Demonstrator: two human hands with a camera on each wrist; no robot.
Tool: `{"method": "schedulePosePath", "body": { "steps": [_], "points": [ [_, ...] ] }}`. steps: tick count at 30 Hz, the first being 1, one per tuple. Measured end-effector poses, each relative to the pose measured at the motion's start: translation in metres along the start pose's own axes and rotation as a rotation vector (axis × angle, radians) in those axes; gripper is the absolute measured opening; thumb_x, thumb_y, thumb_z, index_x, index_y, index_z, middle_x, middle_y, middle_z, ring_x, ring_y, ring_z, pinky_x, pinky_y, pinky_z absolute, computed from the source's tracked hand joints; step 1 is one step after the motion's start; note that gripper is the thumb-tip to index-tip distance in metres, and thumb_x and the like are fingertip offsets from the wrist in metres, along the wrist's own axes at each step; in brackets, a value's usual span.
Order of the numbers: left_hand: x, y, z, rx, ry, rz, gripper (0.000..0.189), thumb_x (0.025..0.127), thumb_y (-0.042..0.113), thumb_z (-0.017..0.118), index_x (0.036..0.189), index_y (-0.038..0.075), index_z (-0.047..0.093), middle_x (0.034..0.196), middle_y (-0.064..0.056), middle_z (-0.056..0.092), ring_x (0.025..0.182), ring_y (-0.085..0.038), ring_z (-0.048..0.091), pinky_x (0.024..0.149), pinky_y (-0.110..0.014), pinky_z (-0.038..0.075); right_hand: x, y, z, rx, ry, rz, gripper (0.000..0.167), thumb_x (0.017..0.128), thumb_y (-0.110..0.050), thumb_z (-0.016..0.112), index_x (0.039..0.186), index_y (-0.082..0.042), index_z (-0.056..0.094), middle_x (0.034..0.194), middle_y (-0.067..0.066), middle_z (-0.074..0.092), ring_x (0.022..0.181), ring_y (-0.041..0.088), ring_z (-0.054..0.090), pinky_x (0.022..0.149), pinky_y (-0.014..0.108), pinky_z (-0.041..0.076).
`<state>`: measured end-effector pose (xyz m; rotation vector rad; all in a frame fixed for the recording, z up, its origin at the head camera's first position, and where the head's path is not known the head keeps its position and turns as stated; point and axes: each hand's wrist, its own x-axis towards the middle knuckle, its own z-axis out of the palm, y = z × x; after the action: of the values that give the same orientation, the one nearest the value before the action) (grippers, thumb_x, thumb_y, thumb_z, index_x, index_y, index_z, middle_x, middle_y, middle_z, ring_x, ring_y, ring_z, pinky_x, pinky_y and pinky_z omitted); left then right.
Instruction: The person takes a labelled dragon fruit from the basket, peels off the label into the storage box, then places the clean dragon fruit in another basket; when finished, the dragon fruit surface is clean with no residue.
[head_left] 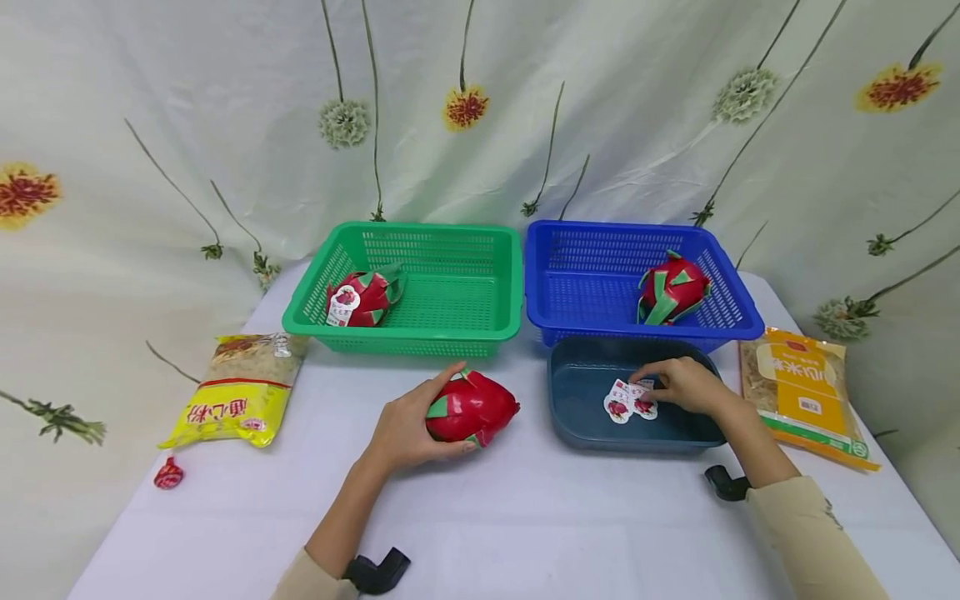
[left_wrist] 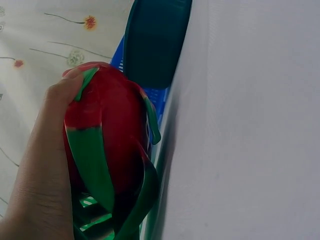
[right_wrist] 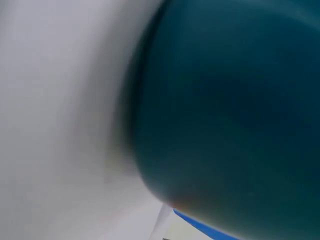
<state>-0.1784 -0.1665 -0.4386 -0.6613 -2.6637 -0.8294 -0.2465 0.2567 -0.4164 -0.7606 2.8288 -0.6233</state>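
Observation:
My left hand (head_left: 408,429) grips a red dragon fruit (head_left: 476,408) with green scales, fingers and thumb wrapped round its left end, over the table in front of the green basket. The left wrist view shows the same dragon fruit (left_wrist: 122,130) close up beside the thumb. My right hand (head_left: 682,385) reaches into a dark teal tub (head_left: 592,437), its fingertips pinching at the right one of two white dragon-fruit stickers (head_left: 618,402). In the right wrist view the tub's wall (right_wrist: 225,125) fills most of the picture and hides the fingers.
A green basket (head_left: 457,333) holds a dragon fruit (head_left: 367,298) bearing a sticker. In a blue basket (head_left: 577,312) lies another dragon fruit (head_left: 673,287). Bagged food lies at both sides: a yellow bag (head_left: 240,392) left, an orange bag (head_left: 806,392) right. A red-wrapped lollipop (head_left: 168,473) is at far left.

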Motion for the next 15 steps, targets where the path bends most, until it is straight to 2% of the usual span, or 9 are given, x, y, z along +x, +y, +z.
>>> {"method": "schedulePosePath", "body": {
  "steps": [4,7,11,15],
  "points": [
    [-0.0003,0.0009,0.0000,0.003,-0.009,-0.004,0.098,0.060,0.059,0.076,0.143,0.037,0.029,0.120,0.002,0.057,0.103,-0.014,0.055,0.070,-0.033,0.053,-0.0024,-0.0002,0.0023,-0.050,-0.030,0.024,0.033,0.080,-0.022,0.072,0.112,-0.012,0.068,0.055,-0.006,0.028,0.050,0.009,0.029,0.047,0.022,0.025],
    [-0.0002,0.0014,-0.0004,0.003,-0.009,0.001,0.098,0.060,0.059,0.076,0.143,0.035,0.031,0.120,0.002,0.057,0.103,-0.015,0.055,0.070,-0.034,0.053,-0.0031,-0.0002,0.0029,-0.067,-0.062,0.045,0.039,0.081,-0.024,0.071,0.117,-0.012,0.065,0.053,-0.006,0.037,0.051,0.011,0.032,0.048,0.023,0.028],
    [0.0001,0.0021,-0.0011,0.003,-0.001,0.006,0.098,0.059,0.060,0.075,0.143,0.032,0.032,0.120,0.002,0.057,0.103,-0.015,0.056,0.070,-0.033,0.053,-0.0027,-0.0005,0.0019,-0.063,-0.088,0.046,0.045,0.083,-0.023,0.069,0.124,-0.008,0.060,0.065,-0.001,0.059,0.060,0.013,0.045,0.056,0.025,0.041],
    [0.0000,0.0023,-0.0013,0.004,0.001,0.005,0.098,0.060,0.061,0.075,0.143,0.035,0.030,0.120,0.002,0.057,0.104,-0.014,0.056,0.070,-0.033,0.053,-0.0033,-0.0006,0.0023,-0.084,-0.078,0.041,0.053,0.083,-0.026,0.068,0.130,-0.007,0.053,0.065,-0.001,0.058,0.062,0.014,0.048,0.066,0.032,0.050]
  ]
}}
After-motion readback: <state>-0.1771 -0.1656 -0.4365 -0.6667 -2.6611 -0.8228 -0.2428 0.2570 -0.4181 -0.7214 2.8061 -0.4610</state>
